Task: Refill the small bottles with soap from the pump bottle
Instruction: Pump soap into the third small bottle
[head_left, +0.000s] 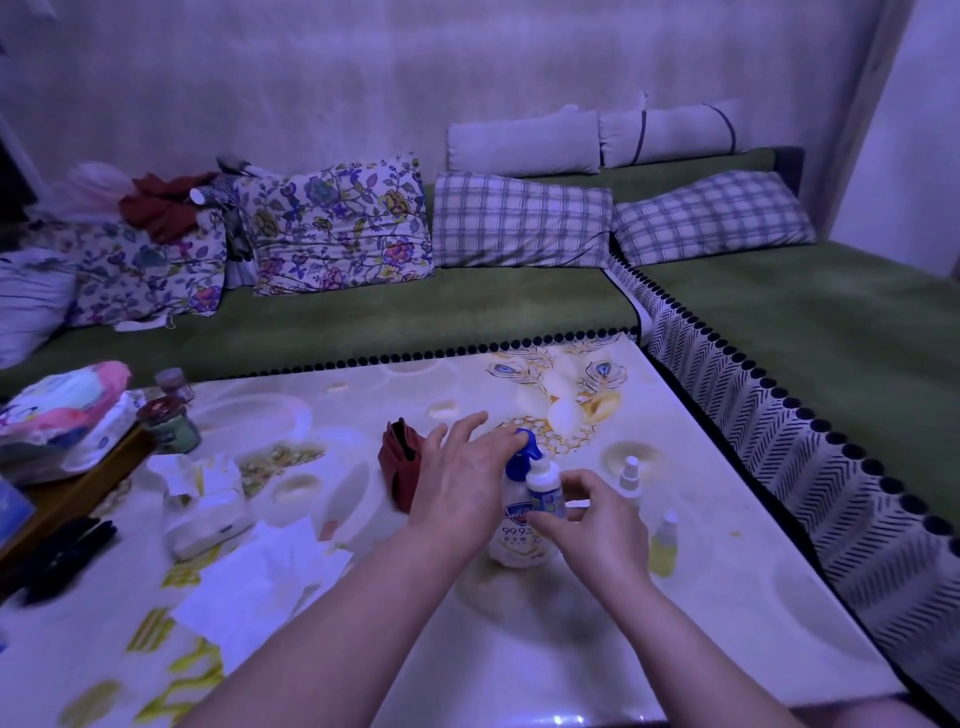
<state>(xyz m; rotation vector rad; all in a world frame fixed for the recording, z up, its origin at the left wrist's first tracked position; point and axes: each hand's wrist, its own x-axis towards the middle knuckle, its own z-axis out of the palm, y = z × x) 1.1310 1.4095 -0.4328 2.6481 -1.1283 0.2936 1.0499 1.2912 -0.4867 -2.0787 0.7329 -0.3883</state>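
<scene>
The white plastic pump bottle (517, 543) has a blue pump head and blue lettering. The small white bottle (544, 488) wears a blue-and-green label. The glossy cream tabletop (597, 649) shows gold feather motifs. On the plush green sofa cover (415, 322) lie a multicoloured floral cushion (337, 223) and a green-and-white checked cushion (519, 221).

Pump bottle (519, 535) stands mid-table (701, 649), straight ahead of you, your left hand (462, 478) resting on its head. Your right hand (587, 525) holds a small bottle (545, 491) against its right side. To the right stand a second small bottle (630, 475) and, nearer you, a third small bottle (665, 543). Pouch (402, 462) just left of the pump bottle; tissue pack (208, 514) farther left. Sofa (415, 317) behind the table.
</scene>
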